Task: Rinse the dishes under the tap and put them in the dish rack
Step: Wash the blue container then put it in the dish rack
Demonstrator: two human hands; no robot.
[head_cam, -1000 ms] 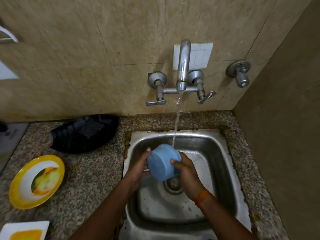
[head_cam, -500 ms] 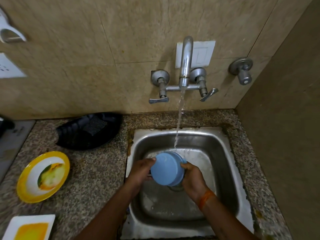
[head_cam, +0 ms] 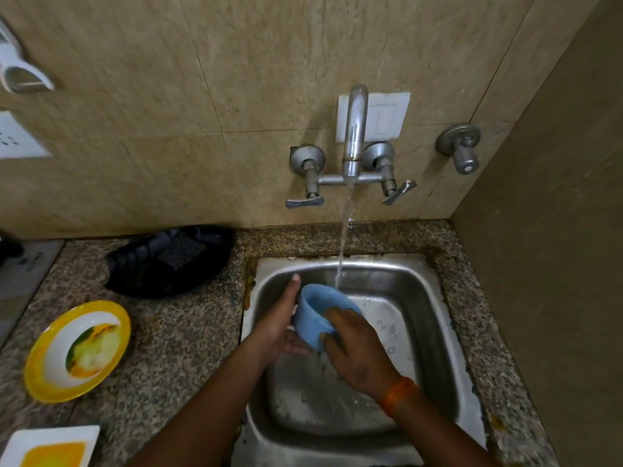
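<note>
A small blue bowl (head_cam: 315, 315) is held over the steel sink (head_cam: 435, 332), tilted with its mouth facing up and away from me. My left hand (head_cam: 279, 318) grips its left side, thumb raised along the rim. My right hand (head_cam: 357, 348) grips the bowl's right rim, fingers curled over the edge. Water runs from the wall tap (head_cam: 354, 129) and lands at the bowl's far rim. A black dish rack (head_cam: 168, 261) lies on the counter to the left of the sink.
A yellow-rimmed plate (head_cam: 79, 348) with a fruit print sits on the speckled granite counter (head_cam: 188, 332) at the left. A white square plate (head_cam: 50, 446) with a yellow centre shows at the bottom left corner. A side wall stands close on the right.
The bowl has turned from bottom-up facing me to mouth-up under the stream. My right hand moved over its rim. The view shifted left slightly.
</note>
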